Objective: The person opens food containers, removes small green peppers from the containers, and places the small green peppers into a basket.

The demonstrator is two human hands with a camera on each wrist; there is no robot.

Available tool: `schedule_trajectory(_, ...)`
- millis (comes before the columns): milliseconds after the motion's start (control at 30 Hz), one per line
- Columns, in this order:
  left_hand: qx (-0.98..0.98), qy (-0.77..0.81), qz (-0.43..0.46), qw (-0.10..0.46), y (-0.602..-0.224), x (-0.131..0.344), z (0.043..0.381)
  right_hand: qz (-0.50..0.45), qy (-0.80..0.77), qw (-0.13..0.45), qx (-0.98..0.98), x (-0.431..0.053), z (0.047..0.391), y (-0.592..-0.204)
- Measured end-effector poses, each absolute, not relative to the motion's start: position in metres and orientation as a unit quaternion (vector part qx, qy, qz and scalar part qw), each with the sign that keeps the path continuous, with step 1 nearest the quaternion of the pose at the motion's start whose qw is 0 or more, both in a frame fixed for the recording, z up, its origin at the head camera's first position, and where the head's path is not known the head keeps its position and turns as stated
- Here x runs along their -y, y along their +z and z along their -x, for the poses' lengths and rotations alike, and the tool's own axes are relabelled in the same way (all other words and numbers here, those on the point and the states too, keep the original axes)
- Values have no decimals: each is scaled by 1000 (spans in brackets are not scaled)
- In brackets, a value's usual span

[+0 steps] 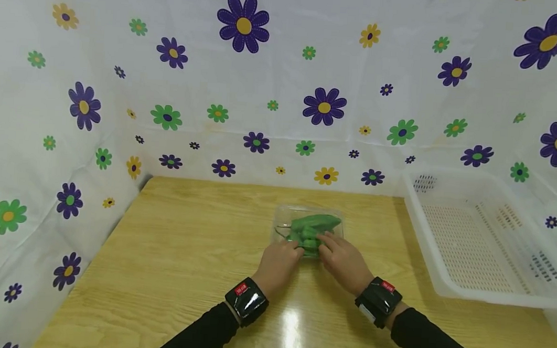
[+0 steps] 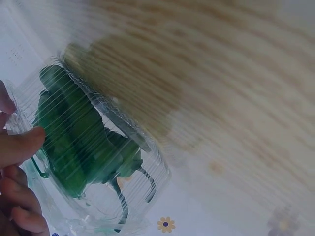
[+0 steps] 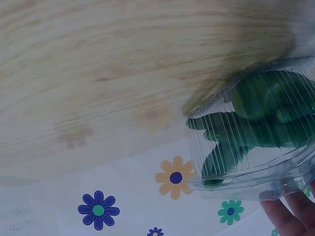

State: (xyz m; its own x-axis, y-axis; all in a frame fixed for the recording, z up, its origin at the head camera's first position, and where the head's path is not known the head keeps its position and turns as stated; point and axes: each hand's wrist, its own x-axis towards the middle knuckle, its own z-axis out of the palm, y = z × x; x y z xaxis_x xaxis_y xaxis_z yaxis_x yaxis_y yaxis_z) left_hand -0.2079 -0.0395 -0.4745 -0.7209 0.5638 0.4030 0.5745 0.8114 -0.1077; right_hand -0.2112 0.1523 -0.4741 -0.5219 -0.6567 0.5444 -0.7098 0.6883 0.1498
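Observation:
A clear ribbed plastic box holding several long green peppers is in front of me, mid-table in the head view. My left hand grips its near left side; in the left wrist view the thumb lies against the box, with the other fingers curled below it. On the near right side, my right hand holds the box, its fingers reaching over the peppers. Fingertips show at the box's lip in the right wrist view, where the right thumb is hidden. Dark stems hang from some peppers.
A white perforated plastic basket stands on the right of the wooden table. A white flower-print cloth hangs along the back and both sides. Each wrist carries a black strapped device.

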Motion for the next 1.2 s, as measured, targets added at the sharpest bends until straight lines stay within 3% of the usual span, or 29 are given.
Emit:
schedule_trajectory(400, 926, -18, 300, 227, -471, 37, 203, -364, 68, 239, 897, -149, 205, -473)
schedule_trajectory(1200, 924, -22, 309, 224, -471, 37, 201, -412, 39, 208, 886, -161, 204, -471)
